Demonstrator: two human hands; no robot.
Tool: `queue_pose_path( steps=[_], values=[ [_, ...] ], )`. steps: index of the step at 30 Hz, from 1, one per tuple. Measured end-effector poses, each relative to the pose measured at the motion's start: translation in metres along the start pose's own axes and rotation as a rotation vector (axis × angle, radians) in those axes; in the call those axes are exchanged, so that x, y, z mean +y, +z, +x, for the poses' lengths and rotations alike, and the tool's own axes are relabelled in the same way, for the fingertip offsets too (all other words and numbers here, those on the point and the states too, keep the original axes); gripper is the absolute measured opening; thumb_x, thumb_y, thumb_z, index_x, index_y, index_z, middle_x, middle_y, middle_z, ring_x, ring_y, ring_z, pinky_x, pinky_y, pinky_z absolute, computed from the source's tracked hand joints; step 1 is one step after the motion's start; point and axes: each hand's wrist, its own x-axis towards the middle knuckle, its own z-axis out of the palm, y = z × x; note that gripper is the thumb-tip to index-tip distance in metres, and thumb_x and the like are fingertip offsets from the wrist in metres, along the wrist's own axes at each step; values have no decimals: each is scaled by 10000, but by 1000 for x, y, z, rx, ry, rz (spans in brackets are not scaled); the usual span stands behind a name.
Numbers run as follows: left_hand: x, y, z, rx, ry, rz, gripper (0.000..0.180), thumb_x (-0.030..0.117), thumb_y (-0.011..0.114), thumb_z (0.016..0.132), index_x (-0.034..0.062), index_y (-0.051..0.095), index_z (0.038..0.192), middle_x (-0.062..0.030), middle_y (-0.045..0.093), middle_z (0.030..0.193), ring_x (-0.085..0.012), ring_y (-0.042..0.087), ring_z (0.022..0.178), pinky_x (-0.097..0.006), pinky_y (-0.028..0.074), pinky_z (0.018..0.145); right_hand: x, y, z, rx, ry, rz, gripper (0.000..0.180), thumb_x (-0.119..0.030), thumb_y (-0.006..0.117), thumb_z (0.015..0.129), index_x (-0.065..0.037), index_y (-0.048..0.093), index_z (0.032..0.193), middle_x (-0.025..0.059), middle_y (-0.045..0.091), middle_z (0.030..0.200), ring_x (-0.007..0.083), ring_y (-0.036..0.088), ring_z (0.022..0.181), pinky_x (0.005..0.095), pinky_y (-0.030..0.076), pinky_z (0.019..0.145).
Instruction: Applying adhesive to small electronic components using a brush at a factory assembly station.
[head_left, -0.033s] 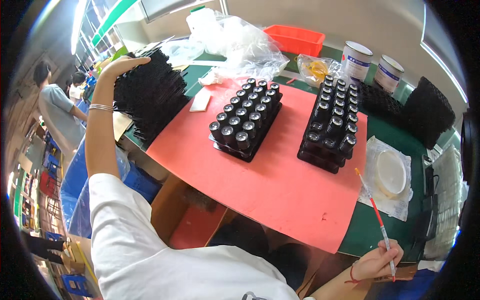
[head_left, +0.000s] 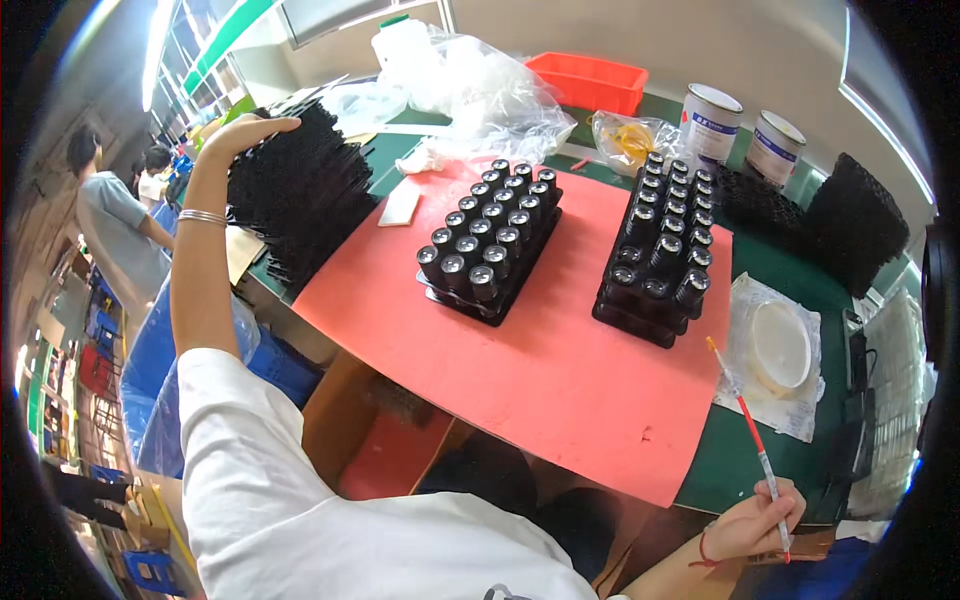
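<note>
My left hand (head_left: pixel 250 133) lies with its fingers stretched out over the top of a tall stack of black lattice-like pieces (head_left: pixel 305 195), at the far left of the table. My right hand (head_left: pixel 760 520) is at the lower right and grips a thin brush (head_left: pixel 751 425) with a red and pale handle, its orange tip slanting up toward the far left. Two black racks, one at mid-table (head_left: pixel 492 311) and one to its right (head_left: pixel 640 322), hold rows of black cylinders with shiny clear tops (head_left: pixel 480 228). Near the brush tip sits a round white dish (head_left: pixel 781 345) on crumpled wrapping.
A pink sheet (head_left: pixel 540 390) covers much of the green table (head_left: pixel 760 470). Farther back are clear plastic bags (head_left: pixel 480 85), a red bin (head_left: pixel 590 82), two cans (head_left: pixel 711 125) and more black lattice pieces (head_left: pixel 855 225). A small white block (head_left: pixel 400 204) lies left of the racks. People stand at far left.
</note>
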Motion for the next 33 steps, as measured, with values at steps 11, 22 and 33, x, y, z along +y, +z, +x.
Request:
queue_pose_path(
  steps=[11,22,33],
  values=[
    [128,-8,-51,302,416,-492,682,534,580,707,-29,506,1086,-71,563,785,-129,532,690,-242,441,604,-4,10,-1,40,1,-52,299,-269,414,890,-34,385,709,56,383,616,137,364,561,260,283,529],
    [174,53,-70,-276,96,-1691,272,208,420,841,-21,566,863,-118,623,733,-201,608,563,-331,530,547,-5,8,1,21,-8,36,279,-247,440,883,-26,416,714,59,400,608,133,384,571,253,296,542],
    [210,80,-79,-421,61,-841,246,271,441,825,59,558,778,-15,570,612,-66,384,459,-190,274,371,-6,11,0,57,1,-35,320,-291,453,878,-33,396,698,60,396,609,133,374,546,247,300,515]
  ],
)
